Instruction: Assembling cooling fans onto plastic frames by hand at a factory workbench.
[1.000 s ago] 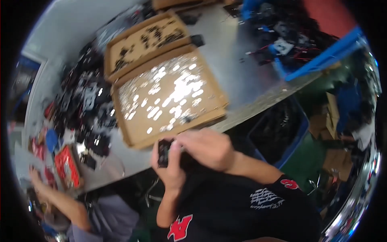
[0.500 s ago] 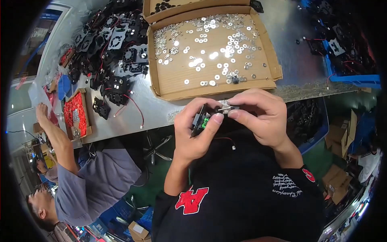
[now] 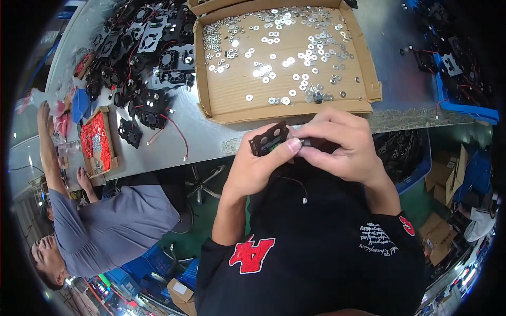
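Note:
My left hand (image 3: 255, 167) is closed round a small black fan unit (image 3: 270, 138), thumb across its near side, with two round silvery spots showing on its face. A thin cable with a white plug (image 3: 304, 200) hangs below that hand. With thumb and fingertips, my right hand (image 3: 345, 147) pinches a small dark cylindrical piece (image 3: 304, 142) against the unit's right side. The fingertips of both hands almost meet there and hide the point of contact. Both hands are just in front of a shallow cardboard tray (image 3: 295, 117) with scattered metal washers (image 3: 265, 71).
Many black fan units (image 3: 176, 60) with red wires crowd the table's left. A small box of red pieces (image 3: 95, 137) stands nearer a co-worker in a grey shirt (image 3: 116, 221), whose hands reach over the table. A blue crate (image 3: 469, 110) with more units is at right.
The fan unit has been tilted, so its face now turns more upward. The bright metal shaft between my hands is now mostly covered by fingers. The co-worker's arm has moved farther out.

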The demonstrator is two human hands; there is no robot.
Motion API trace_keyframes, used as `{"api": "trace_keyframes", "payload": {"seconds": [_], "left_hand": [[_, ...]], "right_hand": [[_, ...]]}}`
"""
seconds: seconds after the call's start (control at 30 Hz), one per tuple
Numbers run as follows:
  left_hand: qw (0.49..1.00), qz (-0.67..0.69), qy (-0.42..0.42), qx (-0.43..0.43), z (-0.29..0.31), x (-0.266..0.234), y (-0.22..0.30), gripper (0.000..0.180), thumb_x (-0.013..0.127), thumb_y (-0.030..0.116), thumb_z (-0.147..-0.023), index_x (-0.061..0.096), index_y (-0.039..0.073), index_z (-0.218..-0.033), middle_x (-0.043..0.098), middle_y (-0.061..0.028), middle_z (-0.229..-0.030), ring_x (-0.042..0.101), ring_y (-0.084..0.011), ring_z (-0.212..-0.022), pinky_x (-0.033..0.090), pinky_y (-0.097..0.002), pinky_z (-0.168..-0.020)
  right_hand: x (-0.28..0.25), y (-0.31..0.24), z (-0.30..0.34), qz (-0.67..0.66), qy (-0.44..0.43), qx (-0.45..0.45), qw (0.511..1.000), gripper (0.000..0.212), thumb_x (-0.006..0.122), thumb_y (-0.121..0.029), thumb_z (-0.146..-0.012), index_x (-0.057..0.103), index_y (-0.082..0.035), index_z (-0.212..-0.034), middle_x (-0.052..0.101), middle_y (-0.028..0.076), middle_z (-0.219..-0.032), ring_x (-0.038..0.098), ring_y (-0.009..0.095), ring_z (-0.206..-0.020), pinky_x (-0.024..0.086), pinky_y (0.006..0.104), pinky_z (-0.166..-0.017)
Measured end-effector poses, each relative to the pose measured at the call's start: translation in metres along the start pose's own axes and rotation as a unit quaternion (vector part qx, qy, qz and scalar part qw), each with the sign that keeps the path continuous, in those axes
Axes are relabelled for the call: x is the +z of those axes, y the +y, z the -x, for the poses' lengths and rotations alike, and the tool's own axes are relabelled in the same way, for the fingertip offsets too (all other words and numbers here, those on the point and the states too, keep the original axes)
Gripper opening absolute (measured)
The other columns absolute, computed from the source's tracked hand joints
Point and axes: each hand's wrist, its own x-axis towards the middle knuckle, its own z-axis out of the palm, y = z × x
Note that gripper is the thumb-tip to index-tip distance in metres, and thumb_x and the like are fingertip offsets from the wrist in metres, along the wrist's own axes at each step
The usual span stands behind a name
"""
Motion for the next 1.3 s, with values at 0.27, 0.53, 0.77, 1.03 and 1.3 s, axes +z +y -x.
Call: {"api": "trace_keyframes", "payload": {"seconds": [0.27,0.53,0.77,1.03,1.3], "left_hand": [[0.928,0.371,0.026,-0.023,0.002,0.010,-0.010,0.051,0.053,-0.002,-0.068,0.051,-0.003,-0.119,0.052,-0.0026,-0.088,0.051,-0.0126,-0.078,0.042,-0.0265,-0.067],[0.986,0.162,0.016,-0.027,0.003,-0.004,-0.009,0.047,0.055,0.002,-0.069,0.055,-0.004,-0.116,0.054,-0.0019,-0.089,0.050,-0.0078,-0.080,0.040,-0.0219,-0.066],[0.994,-0.046,0.093,0.044,0.001,0.003,0.007,0.043,0.062,0.006,-0.081,0.054,-0.005,-0.122,0.066,-0.0135,-0.106,0.064,-0.0171,-0.096,0.051,-0.0309,-0.085],[0.957,-0.217,0.155,0.111,0.001,0.000,-0.003,0.042,0.065,0.007,-0.078,0.057,-0.005,-0.117,0.065,-0.0201,-0.100,0.066,-0.0315,-0.090,0.051,-0.0377,-0.082],[0.910,-0.333,0.173,0.174,-0.001,-0.004,0.006,0.043,0.071,0.009,-0.075,0.056,-0.005,-0.113,0.064,-0.0240,-0.095,0.065,-0.0411,-0.086,0.052,-0.0438,-0.077]], "right_hand": [[0.023,-0.006,-0.005,-0.133,0.113,0.071,0.982,0.023,0.074,0.007,-0.081,0.072,0.005,-0.103,0.067,0.009,-0.090,0.070,0.011,-0.074,0.053,0.0211,-0.060],[0.030,-0.016,-0.022,-0.023,0.063,0.029,0.997,0.022,0.079,-0.001,-0.078,0.074,0.003,-0.099,0.067,0.008,-0.080,0.066,0.011,-0.065,0.051,0.0233,-0.057],[0.032,-0.011,-0.024,-0.047,0.050,0.045,0.997,0.024,0.080,0.000,-0.077,0.074,0.002,-0.100,0.069,0.009,-0.089,0.065,0.014,-0.071,0.052,0.0248,-0.065],[0.037,-0.017,-0.016,-0.174,0.084,0.104,0.976,0.021,0.078,0.005,-0.080,0.073,0.003,-0.101,0.070,0.009,-0.092,0.069,0.014,-0.080,0.056,0.0255,-0.072],[0.029,-0.009,-0.013,-0.147,0.046,0.083,0.985,0.019,0.075,0.004,-0.084,0.075,0.002,-0.103,0.069,0.008,-0.091,0.067,0.013,-0.081,0.052,0.0249,-0.073]]}}
